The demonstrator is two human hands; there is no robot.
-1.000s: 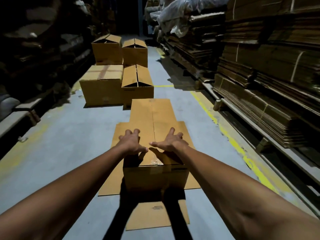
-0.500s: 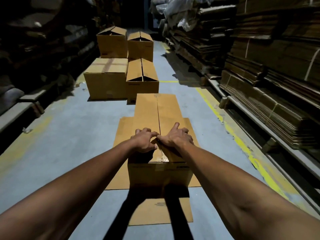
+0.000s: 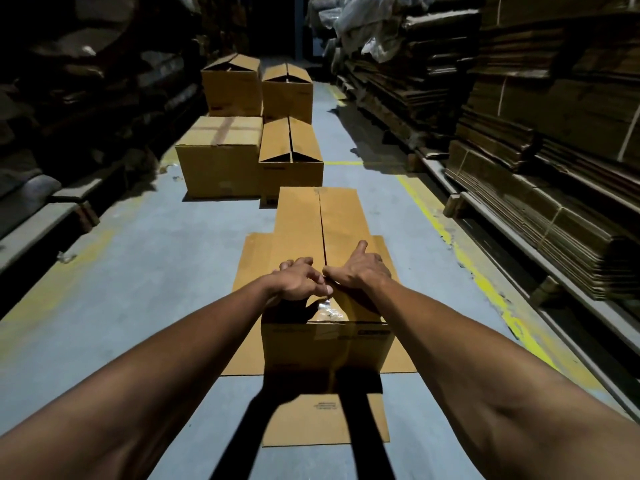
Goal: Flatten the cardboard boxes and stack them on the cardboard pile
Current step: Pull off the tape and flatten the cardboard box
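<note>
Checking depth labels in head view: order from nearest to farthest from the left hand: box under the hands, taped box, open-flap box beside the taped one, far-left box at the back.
1. Box under the hands: the left hand rests on its top.
2. Open-flap box: ahead, slightly right.
3. Taped box: ahead, left; close to the open-flap one, order less sure.
4. Far-left box: rear row, farthest.

Yellow floor line (image 3: pixel 436 220), plastic sheeting (image 3: pixel 363 19)
</note>
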